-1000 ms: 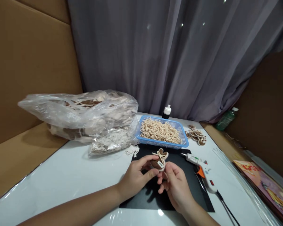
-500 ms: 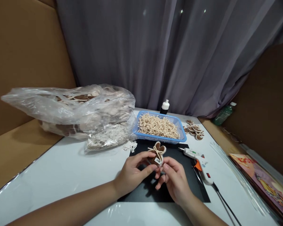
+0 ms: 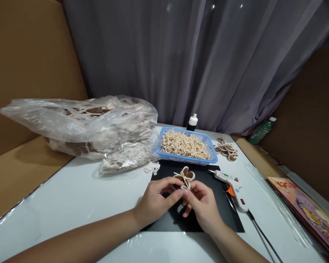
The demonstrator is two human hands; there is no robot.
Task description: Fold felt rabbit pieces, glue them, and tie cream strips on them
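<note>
A small brown felt piece with cream edging and a cream bow (image 3: 186, 175) is held above a black mat (image 3: 170, 223). My left hand (image 3: 159, 199) grips its left side between thumb and fingers. My right hand (image 3: 201, 202) pinches its lower right edge, thumb near a small white printed label (image 3: 184, 187) on its front. The fingertips of both hands almost meet there. To the right lies a white glue gun (image 3: 233, 186) with an orange trigger, its nozzle over the mat.
Behind the mat stands a blue basket (image 3: 186, 160) of cream bows. Plastic bags (image 3: 82, 124) fill the left back, with loose labels (image 3: 152, 168) beside them. Felt pieces (image 3: 227, 150) are piled at the back right. A bottle (image 3: 192, 122) stands behind the basket, magazines (image 3: 307, 212) far right.
The felt piece has tilted back, so its label looks foreshortened. My right thumb has moved left onto the area by the label. The view has shifted slightly.
</note>
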